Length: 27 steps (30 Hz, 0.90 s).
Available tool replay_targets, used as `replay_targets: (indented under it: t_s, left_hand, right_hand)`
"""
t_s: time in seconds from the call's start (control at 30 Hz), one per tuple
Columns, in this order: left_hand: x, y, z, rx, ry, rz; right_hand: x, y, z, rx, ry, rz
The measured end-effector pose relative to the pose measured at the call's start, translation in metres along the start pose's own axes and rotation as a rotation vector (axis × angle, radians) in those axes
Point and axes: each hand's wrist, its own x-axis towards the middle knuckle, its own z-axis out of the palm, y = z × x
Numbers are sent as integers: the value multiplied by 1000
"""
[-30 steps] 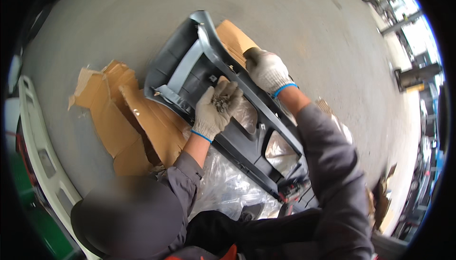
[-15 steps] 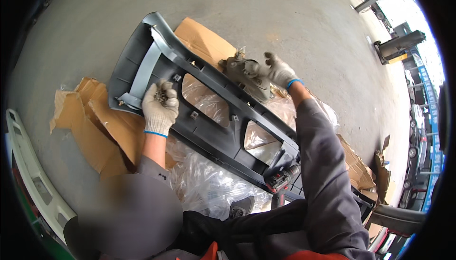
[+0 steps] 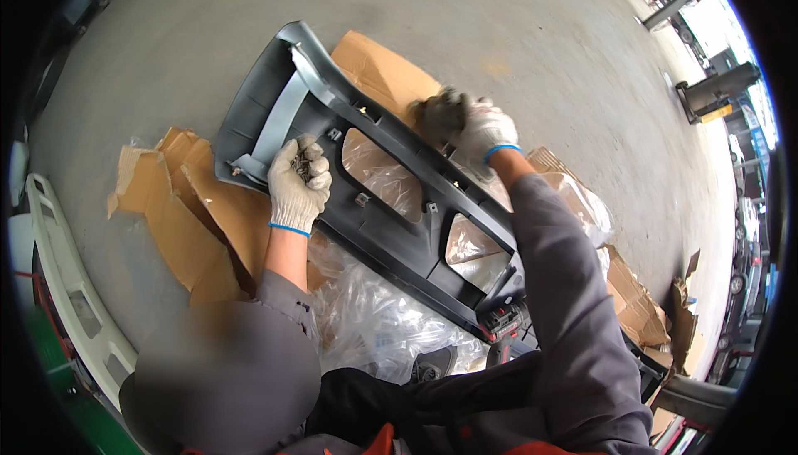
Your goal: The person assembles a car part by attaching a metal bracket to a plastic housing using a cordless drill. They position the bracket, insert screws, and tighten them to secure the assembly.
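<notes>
Looks partway, with panel (image 3: 407,146) laid out but hardware (image 3: 302,166) held loose in curled left fingers (image 3: 318,167). Cannot tell opening or hold of right fingers (image 3: 482,114) at dark part (image 3: 440,116).

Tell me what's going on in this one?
A gloved person is working over a dark panel lying among cardboard and clear plastic sheeting. The left hand cups small metal pieces above it. The right hand is at a blurred dark part beyond the panel's far edge; its grip is unclear. A power tool sits by the near end.
</notes>
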Motion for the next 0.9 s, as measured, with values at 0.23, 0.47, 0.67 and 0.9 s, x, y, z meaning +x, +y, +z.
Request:
replay_targets:
  t_s: [0.23, 0.47, 0.67, 0.9]
  left_hand:
    - [5, 8, 20, 54, -42, 53]
    - [1, 30, 32, 76, -80, 100]
    - [0, 30, 28, 101, -74, 120]
    - [-1, 25, 23, 102, -11, 112]
  right_hand:
    - [-37, -8, -67, 221, 351, -143]
    - [-93, -81, -53, 249, 99, -306]
    - [-108, -102, -12, 156, 113, -315]
    - [-106, -118, 9, 110, 205, -351]
